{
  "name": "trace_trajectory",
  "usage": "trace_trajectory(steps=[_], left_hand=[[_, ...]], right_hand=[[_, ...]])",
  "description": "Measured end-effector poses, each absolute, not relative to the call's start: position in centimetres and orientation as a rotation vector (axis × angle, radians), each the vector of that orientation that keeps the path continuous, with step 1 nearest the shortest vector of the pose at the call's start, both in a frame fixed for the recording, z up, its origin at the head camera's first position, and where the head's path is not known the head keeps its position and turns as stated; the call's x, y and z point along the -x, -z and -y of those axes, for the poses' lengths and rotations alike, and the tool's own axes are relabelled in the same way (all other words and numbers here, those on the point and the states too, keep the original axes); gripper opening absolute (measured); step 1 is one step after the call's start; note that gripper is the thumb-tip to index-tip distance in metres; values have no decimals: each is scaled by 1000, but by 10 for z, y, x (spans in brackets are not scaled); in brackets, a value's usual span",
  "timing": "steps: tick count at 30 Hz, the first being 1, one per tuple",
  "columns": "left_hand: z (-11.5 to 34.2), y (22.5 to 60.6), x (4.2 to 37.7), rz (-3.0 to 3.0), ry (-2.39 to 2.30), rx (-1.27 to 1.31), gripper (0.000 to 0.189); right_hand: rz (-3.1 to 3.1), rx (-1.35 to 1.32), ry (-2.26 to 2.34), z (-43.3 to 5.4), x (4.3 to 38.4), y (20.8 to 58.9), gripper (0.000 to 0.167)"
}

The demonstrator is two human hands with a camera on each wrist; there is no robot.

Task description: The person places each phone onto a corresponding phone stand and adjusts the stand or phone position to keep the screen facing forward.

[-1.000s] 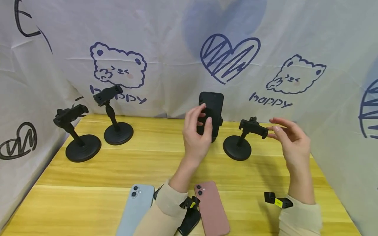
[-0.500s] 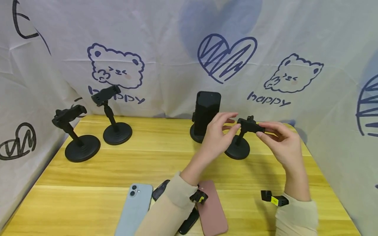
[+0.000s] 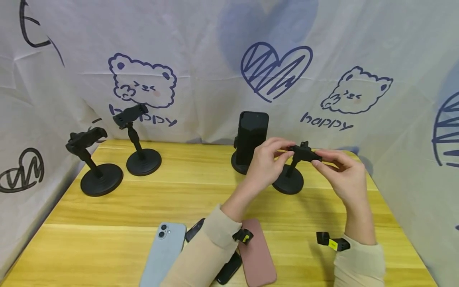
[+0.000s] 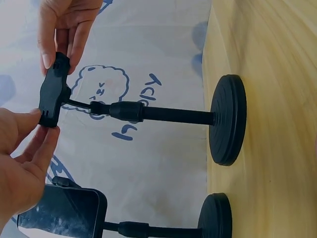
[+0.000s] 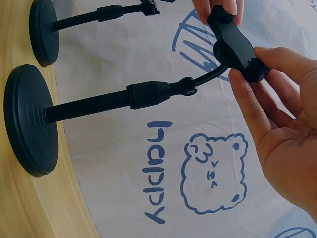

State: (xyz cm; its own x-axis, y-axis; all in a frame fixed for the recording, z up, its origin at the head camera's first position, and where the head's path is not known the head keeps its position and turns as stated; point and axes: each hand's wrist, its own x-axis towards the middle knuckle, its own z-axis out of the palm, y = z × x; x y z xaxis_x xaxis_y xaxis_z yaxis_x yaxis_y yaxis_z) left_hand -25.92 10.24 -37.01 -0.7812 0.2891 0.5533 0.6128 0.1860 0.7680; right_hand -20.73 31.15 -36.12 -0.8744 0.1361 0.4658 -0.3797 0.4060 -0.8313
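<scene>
A black phone stand [image 3: 302, 153] with a round base stands at the right of the table. My left hand [image 3: 267, 161] pinches the left end of its clamp between thumb and fingers. At the clamp's other end, my right hand [image 3: 343, 173] pinches it the same way. In the left wrist view the clamp [image 4: 54, 91] is held at both ends, its jaws close together with no phone between them. The right wrist view shows the stand's pole [image 5: 99, 104] and jointed neck. Just left stands a second stand holding a black phone [image 3: 252, 133] upright, partly behind my left hand.
Two more black stands [image 3: 101, 179] [image 3: 143, 161] with bare clamps are at the table's left. Near the front lie a light blue phone [image 3: 165, 251], a pink phone [image 3: 259, 259] and dark phones [image 3: 229, 269] partly under my left sleeve. A printed cloth [image 3: 204, 99] hangs behind.
My left hand has left the upright black phone and moved right to the bare stand's clamp. My right hand has come in from the right and taken hold of the clamp's other end.
</scene>
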Motion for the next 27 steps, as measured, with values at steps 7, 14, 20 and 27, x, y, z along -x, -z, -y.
trace_trajectory(steps=[7, 14, 20, 27], left_hand=[[-86, 366, 252, 2300, 1402, 873, 43], [-62, 365, 241, 2308, 1221, 964, 44], [-45, 364, 229, 2390, 973, 1112, 46], [-22, 363, 216, 2542, 650, 1366, 49]], right_hand=[[2205, -224, -1499, -312, 207, 361, 31], [2256, -200, -1473, -313, 207, 361, 31], [2281, -181, -1459, -313, 207, 360, 31], [2258, -217, -1463, -313, 208, 359, 31]])
